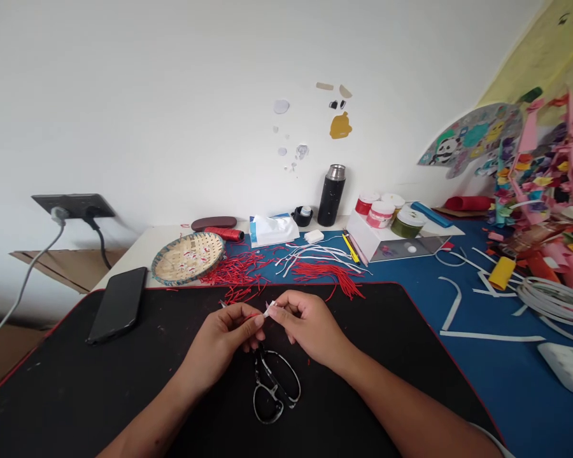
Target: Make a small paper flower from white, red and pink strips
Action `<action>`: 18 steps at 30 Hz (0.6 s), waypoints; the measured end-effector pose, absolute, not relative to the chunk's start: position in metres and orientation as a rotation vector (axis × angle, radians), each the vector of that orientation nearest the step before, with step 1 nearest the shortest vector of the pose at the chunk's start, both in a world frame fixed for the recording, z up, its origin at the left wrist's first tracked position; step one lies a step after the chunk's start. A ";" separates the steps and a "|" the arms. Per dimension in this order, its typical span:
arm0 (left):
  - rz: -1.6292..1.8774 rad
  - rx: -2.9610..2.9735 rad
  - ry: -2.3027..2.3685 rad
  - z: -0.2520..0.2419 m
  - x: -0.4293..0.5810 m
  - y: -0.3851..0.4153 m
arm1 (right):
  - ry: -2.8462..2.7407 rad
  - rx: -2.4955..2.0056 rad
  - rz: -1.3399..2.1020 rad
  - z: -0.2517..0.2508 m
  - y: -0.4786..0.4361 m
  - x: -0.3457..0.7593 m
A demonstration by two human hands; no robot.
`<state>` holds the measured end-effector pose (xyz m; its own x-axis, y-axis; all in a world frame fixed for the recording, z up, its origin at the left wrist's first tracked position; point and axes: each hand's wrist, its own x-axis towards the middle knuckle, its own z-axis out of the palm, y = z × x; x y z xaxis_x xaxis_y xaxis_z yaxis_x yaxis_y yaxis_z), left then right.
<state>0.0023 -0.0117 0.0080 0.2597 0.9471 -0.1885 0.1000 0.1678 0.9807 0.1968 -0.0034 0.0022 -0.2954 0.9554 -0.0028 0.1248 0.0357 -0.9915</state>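
My left hand (232, 334) and my right hand (303, 321) meet over the black mat, fingertips almost touching. Between them runs a short white strip (269, 309), pinched from both sides. A bit of red cord shows at my left fingertips. Below the hands lies a pair of scissors (275, 391) with black and white handles; its blades are partly covered by my left hand. Beyond the hands, red cords (332, 275) and white cords (315, 252) are spread in loose bunches, with a tangle of red pieces (236, 270) to the left.
A woven basket (187, 257) holds small red and white bits. A phone (118, 305) lies on the mat's left side. Along the wall stand a black flask (332, 196) and paint jars (381, 214) on a box. White strips (494, 336) and coiled cable (556, 299) lie at right.
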 end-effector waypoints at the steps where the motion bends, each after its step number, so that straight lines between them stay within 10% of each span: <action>1: 0.843 1.241 1.143 0.008 0.002 -0.012 | -1.538 -1.140 1.350 0.003 -0.003 0.197; 18: 0.885 1.225 1.077 0.010 0.005 -0.014 | -1.472 -1.060 1.508 0.008 -0.005 0.196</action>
